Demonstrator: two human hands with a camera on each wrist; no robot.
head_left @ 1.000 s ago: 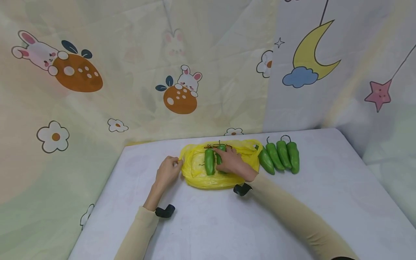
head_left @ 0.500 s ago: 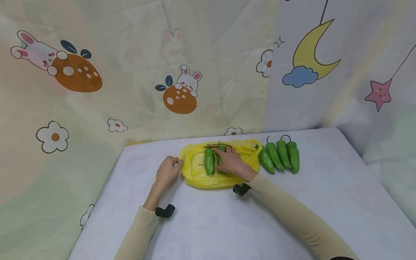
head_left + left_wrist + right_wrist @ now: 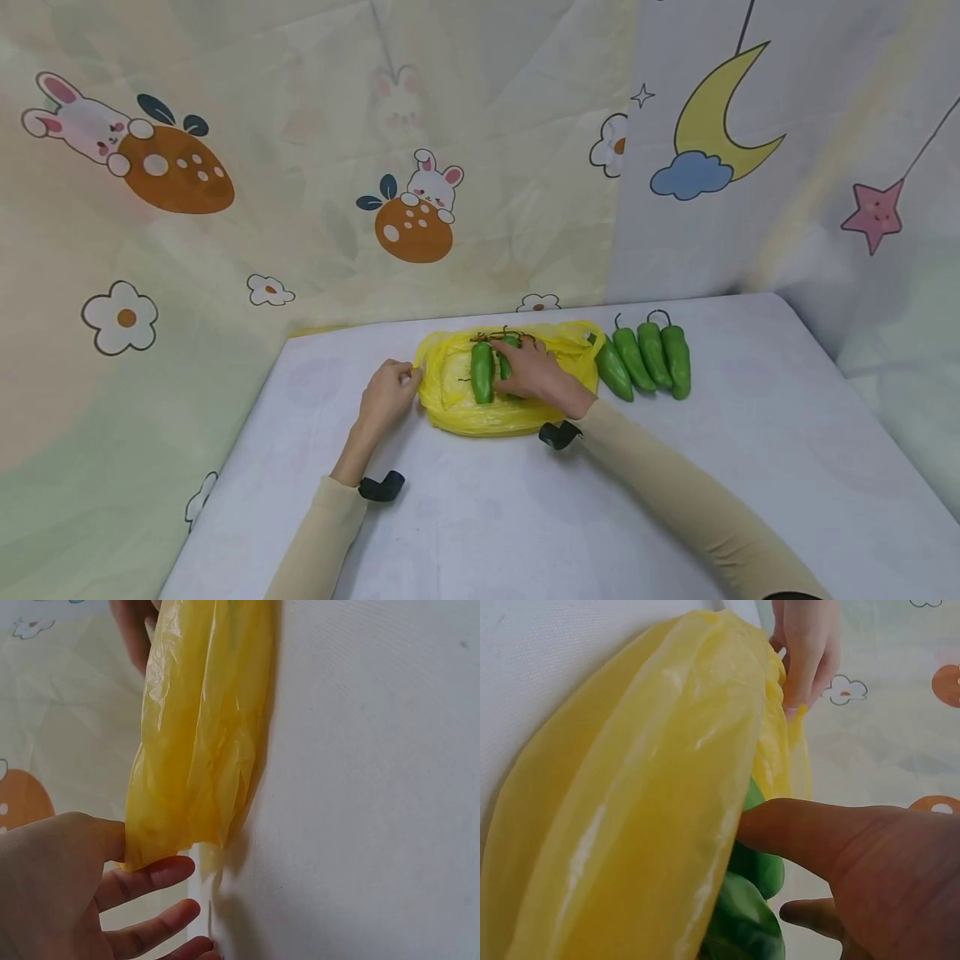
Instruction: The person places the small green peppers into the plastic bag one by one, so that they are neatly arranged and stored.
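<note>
While left hand pinches yellow bag; right hand half-hides pepper; grip unclear

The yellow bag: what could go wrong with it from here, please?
The left hand pinches only an edge of the yellow bag, so the plastic might slip free or tear. The right hand is at the right green pepper in its opening, close to the left green pepper, which it could perhaps nudge out of place.

We see left hand left of centre, pinching yellow bag mid-frame; right hand holding green pepper, beside second pepper; four more peppers right of centre.
</note>
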